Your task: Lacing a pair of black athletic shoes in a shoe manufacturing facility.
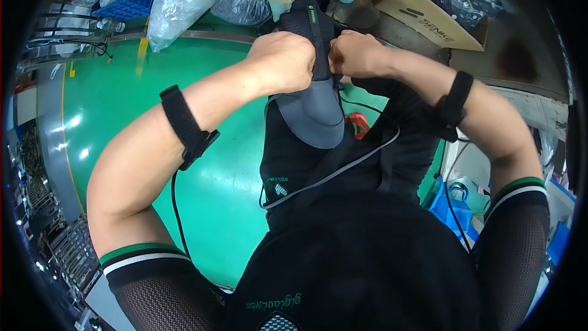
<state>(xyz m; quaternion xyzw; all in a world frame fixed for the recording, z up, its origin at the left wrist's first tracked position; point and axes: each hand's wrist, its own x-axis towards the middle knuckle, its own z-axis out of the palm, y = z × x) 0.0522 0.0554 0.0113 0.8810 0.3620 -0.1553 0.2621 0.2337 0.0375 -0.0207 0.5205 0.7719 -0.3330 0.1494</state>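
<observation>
Between my two hands is a black mesh piece with a lengthwise strap and a smooth grey rounded end (313, 113); its exact kind I cannot make out. My left hand (283, 58) is closed in a fist at its left edge, the fingertips curled out of sight. On the opposite edge my right hand (356, 54) is closed too, fingers bent against the mesh. The grey end hangs toward my body, over my black clothing. Black straps (184, 124) circle both forearms, with thin cables running from them.
Clear plastic bags (187, 0) and a blue crate (125, 1) lie at the far left. An open cardboard box (429, 18) holding bagged dark parts stands at the far right. A grey cable (334, 175) crosses my front. Green floor (214, 220) stretches out at left.
</observation>
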